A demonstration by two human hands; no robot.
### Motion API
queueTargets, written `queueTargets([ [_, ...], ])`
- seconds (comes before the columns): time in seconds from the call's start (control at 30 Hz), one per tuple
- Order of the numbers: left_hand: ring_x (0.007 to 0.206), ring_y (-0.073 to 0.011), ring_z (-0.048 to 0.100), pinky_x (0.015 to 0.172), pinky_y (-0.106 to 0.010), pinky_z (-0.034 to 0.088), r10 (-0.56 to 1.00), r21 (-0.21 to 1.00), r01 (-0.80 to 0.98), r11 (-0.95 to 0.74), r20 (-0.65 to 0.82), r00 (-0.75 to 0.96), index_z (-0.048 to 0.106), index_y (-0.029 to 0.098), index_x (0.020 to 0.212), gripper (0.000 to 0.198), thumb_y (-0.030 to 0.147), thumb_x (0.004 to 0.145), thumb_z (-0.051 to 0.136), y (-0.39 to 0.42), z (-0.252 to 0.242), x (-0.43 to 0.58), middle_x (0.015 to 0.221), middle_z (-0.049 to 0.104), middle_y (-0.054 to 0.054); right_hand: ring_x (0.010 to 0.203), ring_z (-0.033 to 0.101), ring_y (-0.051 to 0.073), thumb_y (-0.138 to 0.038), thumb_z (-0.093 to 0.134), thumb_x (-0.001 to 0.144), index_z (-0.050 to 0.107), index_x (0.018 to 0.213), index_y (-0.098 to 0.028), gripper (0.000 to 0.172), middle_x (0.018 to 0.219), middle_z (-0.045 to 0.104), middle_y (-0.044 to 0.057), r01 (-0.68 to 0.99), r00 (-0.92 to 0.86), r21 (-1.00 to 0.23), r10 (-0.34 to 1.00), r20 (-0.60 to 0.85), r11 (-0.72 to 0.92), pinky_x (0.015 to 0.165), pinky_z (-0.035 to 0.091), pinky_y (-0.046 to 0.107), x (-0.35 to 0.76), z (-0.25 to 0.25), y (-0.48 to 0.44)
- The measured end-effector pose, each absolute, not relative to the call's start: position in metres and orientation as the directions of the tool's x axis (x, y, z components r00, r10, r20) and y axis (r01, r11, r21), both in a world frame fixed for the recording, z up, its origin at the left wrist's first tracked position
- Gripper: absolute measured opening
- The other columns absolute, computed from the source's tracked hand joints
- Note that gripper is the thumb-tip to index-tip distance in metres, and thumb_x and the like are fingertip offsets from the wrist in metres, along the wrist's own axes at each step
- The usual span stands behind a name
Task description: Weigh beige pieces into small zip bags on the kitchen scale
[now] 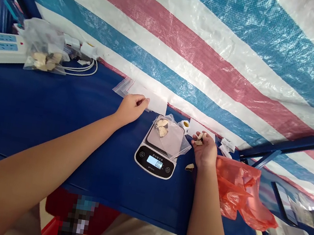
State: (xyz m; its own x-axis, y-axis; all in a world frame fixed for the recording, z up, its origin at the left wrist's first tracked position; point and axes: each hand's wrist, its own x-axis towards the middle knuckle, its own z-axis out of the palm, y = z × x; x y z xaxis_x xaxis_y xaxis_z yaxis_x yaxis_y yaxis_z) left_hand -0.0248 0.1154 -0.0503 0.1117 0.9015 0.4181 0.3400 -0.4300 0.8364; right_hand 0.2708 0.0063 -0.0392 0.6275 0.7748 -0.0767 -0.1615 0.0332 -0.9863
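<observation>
Scale (154, 161) on the blue table (158, 201), straight ahead of me; display reads 0.0. Clock directions taken from it. Red bag (237, 190) between 3 and 4; loose slice (189, 166) just past 3. My right hand (206, 147), near 3, curls closed around slices (200, 139). Clear bag (175, 136) on the pan (155, 143), bagged slices (161, 128) inside. Roll (184, 125) at 1. My left hand (131, 109), toward 11, fingers drawn together by the paper (155, 98); whether they pinch anything, I cannot tell. Power strip (2, 48) at 10. Striped sheet (168, 47) behind, 12.
</observation>
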Motion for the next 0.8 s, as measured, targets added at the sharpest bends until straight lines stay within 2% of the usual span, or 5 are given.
queueTargets([
  [0.13, 0.055, -0.0124, 0.039, 0.061, -0.032, 0.034, 0.907, 0.848, 0.324, -0.42, 0.403, 0.122, 0.051, 0.02, 0.059, 0.041, 0.043, 0.092, 0.052, 0.116, -0.051, -0.025, 0.053, 0.039, 0.002, 0.073, 0.07, 0.014, -0.027, 0.072, 0.064, 0.058, 0.094, -0.02, 0.033, 0.087, 0.068, 0.0, -0.163, 0.671, -0.985, 0.738, -0.072, 0.052, 0.056, 0.058, 0.023, 0.271, -0.043, 0.008],
  [0.3, 0.055, -0.0125, 0.038, 0.06, -0.032, 0.034, 0.911, 0.858, 0.308, -0.411, 0.395, 0.115, 0.052, 0.02, 0.059, 0.04, 0.043, 0.092, 0.053, 0.115, -0.05, -0.026, 0.052, 0.039, 0.003, 0.076, 0.072, 0.014, -0.022, 0.072, 0.059, 0.065, 0.102, -0.021, 0.044, 0.081, 0.07, -0.003, -0.136, 0.697, -0.988, 0.716, -0.041, 0.076, 0.067, 0.063, 0.026, 0.265, -0.045, 0.009],
  [0.63, 0.053, -0.0114, 0.038, 0.059, -0.031, 0.033, 0.916, 0.868, 0.291, -0.402, 0.385, 0.115, 0.056, 0.019, 0.06, 0.038, 0.041, 0.091, 0.054, 0.117, -0.051, -0.026, 0.052, 0.041, 0.003, 0.074, 0.072, 0.014, -0.026, 0.084, 0.057, 0.068, 0.101, -0.021, 0.047, 0.081, 0.074, -0.003, -0.11, 0.719, -0.988, 0.695, -0.001, 0.112, 0.065, 0.063, 0.024, 0.265, -0.048, 0.01],
  [0.8, 0.054, -0.0122, 0.04, 0.059, -0.032, 0.033, 0.91, 0.863, 0.291, -0.414, 0.4, 0.108, 0.055, 0.019, 0.059, 0.039, 0.043, 0.09, 0.054, 0.118, -0.052, -0.026, 0.052, 0.042, 0.003, 0.073, 0.07, 0.013, -0.03, 0.088, 0.057, 0.073, 0.096, -0.02, 0.042, 0.079, 0.072, -0.002, -0.1, 0.686, -0.988, 0.727, 0.019, 0.12, 0.066, 0.061, 0.025, 0.264, -0.024, -0.005],
])
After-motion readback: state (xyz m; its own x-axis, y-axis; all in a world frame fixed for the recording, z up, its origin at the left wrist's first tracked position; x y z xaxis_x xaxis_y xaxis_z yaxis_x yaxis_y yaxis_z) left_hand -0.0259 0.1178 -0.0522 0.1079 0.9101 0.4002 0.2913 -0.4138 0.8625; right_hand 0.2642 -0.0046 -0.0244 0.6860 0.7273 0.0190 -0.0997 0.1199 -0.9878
